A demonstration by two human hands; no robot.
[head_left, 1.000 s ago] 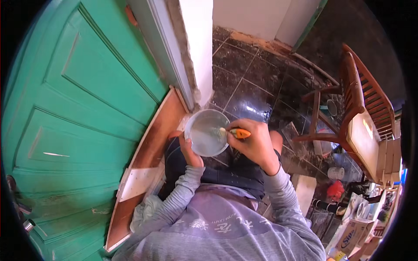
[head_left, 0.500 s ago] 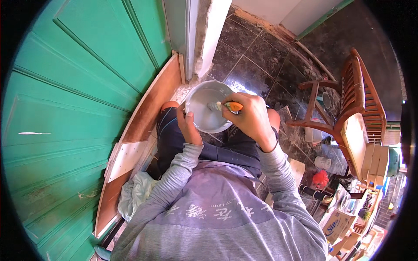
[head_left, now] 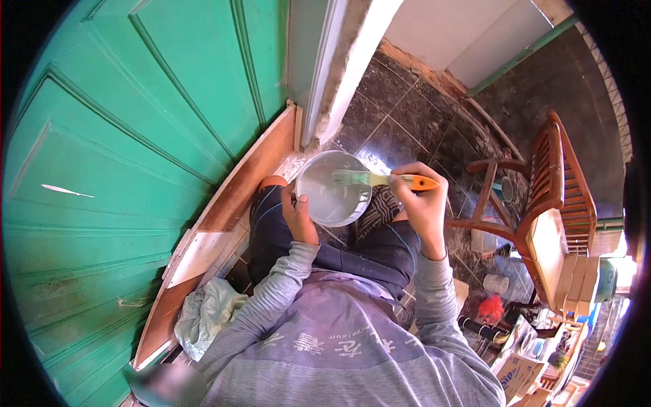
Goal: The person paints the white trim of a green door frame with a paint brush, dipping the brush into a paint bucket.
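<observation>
A whitish bucket (head_left: 332, 220) with pale, milky paint (head_left: 327, 198) inside sits between my knees. My left hand (head_left: 299, 216) grips its near left rim, thumb on the inside and the other fingers outside. In my right hand (head_left: 424, 200) is a paintbrush (head_left: 376, 179) with an orange-tipped handle, pinched between thumb and fingers at the bucket's right side. The brush lies nearly level, its paint-coated bristles pointing left over the bucket's opening. Whether the bristles touch the paint I cannot tell.
A green panelled door (head_left: 163, 136) with a brown board (head_left: 224, 183) along its edge stands at my left. To the right are a wooden chair (head_left: 542, 183), a cardboard box (head_left: 519, 372) and clutter. A pale plastic bag (head_left: 210, 317) lies at lower left. Dark tiles (head_left: 400, 129) cover the floor.
My right hand has moved to the right and drawn the brush up, so more of its bristles and handle show. The left hand still holds the bucket. The whole view has shifted slightly.
</observation>
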